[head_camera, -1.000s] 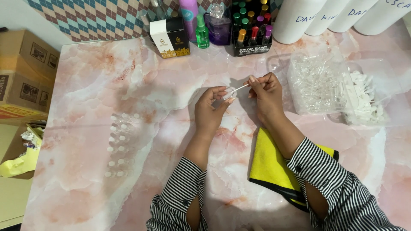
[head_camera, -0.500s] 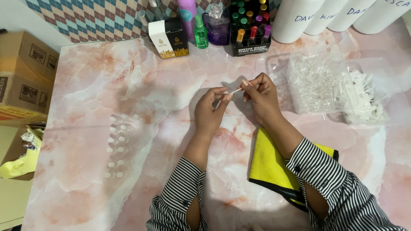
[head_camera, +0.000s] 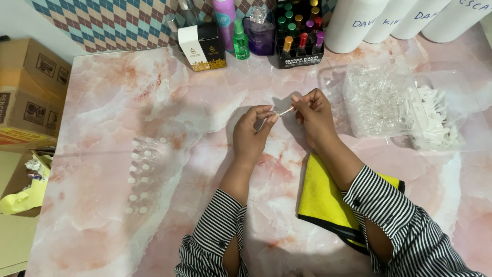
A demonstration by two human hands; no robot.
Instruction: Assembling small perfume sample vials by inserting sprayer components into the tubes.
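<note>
Head view: the left hand [head_camera: 252, 134] and right hand [head_camera: 313, 114] each pinch one end of a small clear vial [head_camera: 281, 112] held just above the tabletop [head_camera: 154, 102]. Rows of finished vials [head_camera: 141, 174] stand at left (about two dozen). A full clear bag of parts [head_camera: 382, 100] at right suggests much remains.
</note>
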